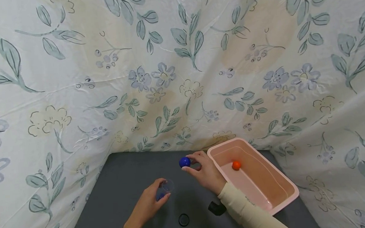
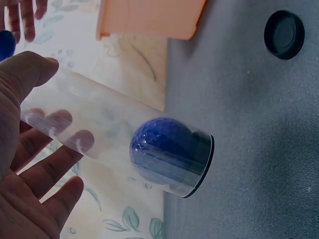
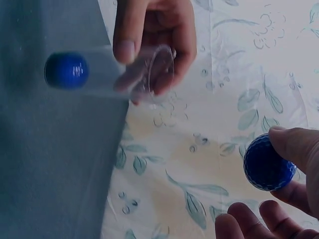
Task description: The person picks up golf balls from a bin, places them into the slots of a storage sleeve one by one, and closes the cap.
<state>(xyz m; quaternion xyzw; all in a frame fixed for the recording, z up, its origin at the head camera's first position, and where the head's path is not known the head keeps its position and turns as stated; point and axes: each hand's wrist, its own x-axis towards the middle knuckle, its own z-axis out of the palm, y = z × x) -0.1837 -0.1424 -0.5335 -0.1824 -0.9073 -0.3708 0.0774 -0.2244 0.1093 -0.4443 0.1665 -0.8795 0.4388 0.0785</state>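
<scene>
My left hand [image 1: 148, 200] grips a clear plastic tube [image 2: 107, 112] near its open mouth, thumb on one side and fingers on the other. Inside, a dimpled blue golf ball [image 2: 162, 147] lies at the tube's dark-rimmed bottom end. A second blue golf ball [image 1: 184, 162] is pinched between the thumb and fingertips of my right hand [image 1: 209, 172], up above the tube and to its right. The right wrist view shows this ball [image 3: 268, 163] apart from the tube's mouth, with the other fingers spread below it.
A pink plastic bin [image 1: 284, 199] stands at the right with an orange ball [image 1: 236, 165] in it. One round black cap [image 1: 183, 220] lies on the dark grey table [image 1: 126, 167] near the front. Floral cloth [image 1: 181, 76] hangs behind and around the sides.
</scene>
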